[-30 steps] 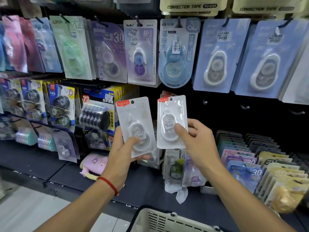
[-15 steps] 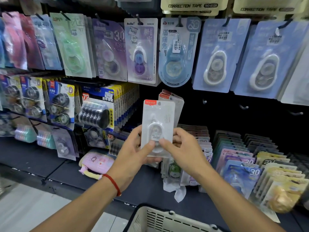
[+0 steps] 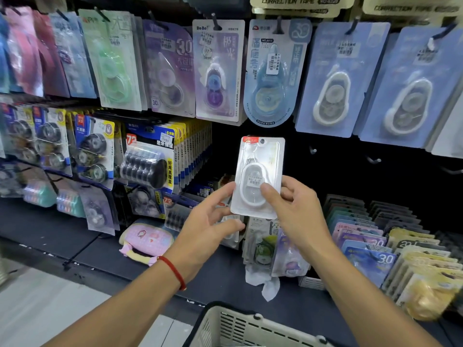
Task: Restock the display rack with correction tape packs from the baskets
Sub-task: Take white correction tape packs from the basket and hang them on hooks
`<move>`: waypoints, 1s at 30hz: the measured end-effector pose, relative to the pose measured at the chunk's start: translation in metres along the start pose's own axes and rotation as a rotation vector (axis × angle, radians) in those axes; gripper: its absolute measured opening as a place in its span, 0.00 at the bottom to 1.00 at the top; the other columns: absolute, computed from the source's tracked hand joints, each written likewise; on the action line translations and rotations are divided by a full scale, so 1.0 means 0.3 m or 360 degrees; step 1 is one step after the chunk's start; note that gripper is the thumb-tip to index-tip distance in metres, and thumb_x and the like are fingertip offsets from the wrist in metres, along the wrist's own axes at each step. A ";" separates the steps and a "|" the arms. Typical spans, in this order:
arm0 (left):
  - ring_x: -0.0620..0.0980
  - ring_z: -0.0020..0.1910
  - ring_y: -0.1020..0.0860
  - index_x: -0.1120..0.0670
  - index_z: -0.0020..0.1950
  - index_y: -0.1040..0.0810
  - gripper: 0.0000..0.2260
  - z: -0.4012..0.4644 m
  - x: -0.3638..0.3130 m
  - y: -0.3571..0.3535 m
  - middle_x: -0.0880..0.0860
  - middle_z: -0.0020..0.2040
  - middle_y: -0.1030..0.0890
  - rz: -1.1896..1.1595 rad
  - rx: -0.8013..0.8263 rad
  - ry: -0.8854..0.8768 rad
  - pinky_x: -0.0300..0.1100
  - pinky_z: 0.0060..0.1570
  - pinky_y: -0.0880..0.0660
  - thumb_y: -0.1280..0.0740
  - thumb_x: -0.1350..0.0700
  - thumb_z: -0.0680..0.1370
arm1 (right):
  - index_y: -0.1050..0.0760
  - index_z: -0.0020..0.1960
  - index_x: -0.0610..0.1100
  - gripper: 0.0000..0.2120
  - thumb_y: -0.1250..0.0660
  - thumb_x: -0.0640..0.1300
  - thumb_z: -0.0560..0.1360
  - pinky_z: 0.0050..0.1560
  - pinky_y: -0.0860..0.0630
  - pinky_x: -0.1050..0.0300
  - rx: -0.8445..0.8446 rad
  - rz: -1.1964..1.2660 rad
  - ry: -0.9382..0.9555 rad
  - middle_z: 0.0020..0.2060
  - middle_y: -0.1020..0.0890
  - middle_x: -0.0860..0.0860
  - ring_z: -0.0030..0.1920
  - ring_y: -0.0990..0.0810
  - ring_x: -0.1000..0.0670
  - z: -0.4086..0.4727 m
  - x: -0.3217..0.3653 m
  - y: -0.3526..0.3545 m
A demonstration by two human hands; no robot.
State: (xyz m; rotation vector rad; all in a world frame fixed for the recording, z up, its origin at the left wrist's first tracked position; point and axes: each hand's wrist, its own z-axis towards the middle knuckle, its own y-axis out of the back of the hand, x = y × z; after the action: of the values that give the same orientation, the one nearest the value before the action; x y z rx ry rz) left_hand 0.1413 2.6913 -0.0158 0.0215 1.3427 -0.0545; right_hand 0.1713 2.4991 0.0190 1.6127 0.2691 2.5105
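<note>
I am holding a white correction tape pack (image 3: pixel 258 179) upright before the dark display rack (image 3: pixel 350 166) — my right hand (image 3: pixel 298 214) is pinching its lower right edge, my left hand (image 3: pixel 210 226) is spreading loosely open just beside its lower left corner, above the basket (image 3: pixel 240 326).

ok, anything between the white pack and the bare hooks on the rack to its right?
Nothing visible. The right hand holds the white pack in front of the dark back panel; the bare hooks lie up and right of it, with only open space between.

Basket (image 3: pixel 250 326) cut off by bottom edge
</note>
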 end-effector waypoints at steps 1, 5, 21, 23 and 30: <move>0.51 0.68 0.20 0.46 0.78 0.28 0.35 0.001 0.003 0.002 0.43 0.70 0.19 0.0015 -0.0001 0.0007 0.62 0.70 0.25 0.25 0.65 0.73 | 0.19 0.63 0.50 0.11 0.30 0.50 0.82 0.54 0.16 0.52 -0.0002 -0.0020 0.0014 0.50 0.11 0.58 0.51 0.12 0.57 -0.001 -0.002 -0.002; 0.48 0.66 0.19 0.46 0.78 0.29 0.34 0.010 0.025 0.009 0.44 0.66 0.17 0.0121 -0.0023 0.0035 0.54 0.70 0.24 0.27 0.69 0.77 | 0.20 0.64 0.55 0.11 0.30 0.51 0.82 0.53 0.17 0.56 0.0032 -0.0060 0.0019 0.50 0.12 0.60 0.51 0.13 0.58 -0.002 -0.014 -0.005; 0.52 0.71 0.25 0.51 0.75 0.25 0.20 -0.112 0.197 -0.050 0.52 0.72 0.23 0.1659 0.0934 0.0265 0.46 0.69 0.28 0.33 0.58 0.82 | 0.21 0.63 0.45 0.12 0.36 0.47 0.82 0.58 0.23 0.49 0.1060 -0.1685 -0.0605 0.59 0.16 0.46 0.61 0.19 0.42 -0.401 -0.416 0.210; 0.55 0.71 0.27 0.50 0.75 0.25 0.19 -0.168 0.247 -0.096 0.54 0.71 0.23 0.1935 0.1229 0.0263 0.49 0.70 0.30 0.34 0.57 0.83 | 0.24 0.68 0.45 0.16 0.38 0.48 0.83 0.61 0.25 0.50 0.1413 -0.1884 -0.0702 0.66 0.20 0.45 0.66 0.22 0.41 -0.533 -0.494 0.246; 0.56 0.76 0.32 0.48 0.74 0.25 0.19 -0.426 0.476 -0.220 0.53 0.77 0.28 0.1957 0.1419 0.0321 0.48 0.75 0.34 0.34 0.55 0.83 | 0.55 0.85 0.44 0.42 0.42 0.65 0.83 0.81 0.46 0.39 0.1880 -0.2114 -0.0760 0.85 0.54 0.44 0.84 0.52 0.40 -0.958 -0.708 0.316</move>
State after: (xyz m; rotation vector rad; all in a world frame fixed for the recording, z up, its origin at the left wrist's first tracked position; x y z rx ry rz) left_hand 0.0458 2.6276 -0.1828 1.6114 1.2093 0.4013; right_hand -0.0049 2.3400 -0.2642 1.3037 2.0885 0.8299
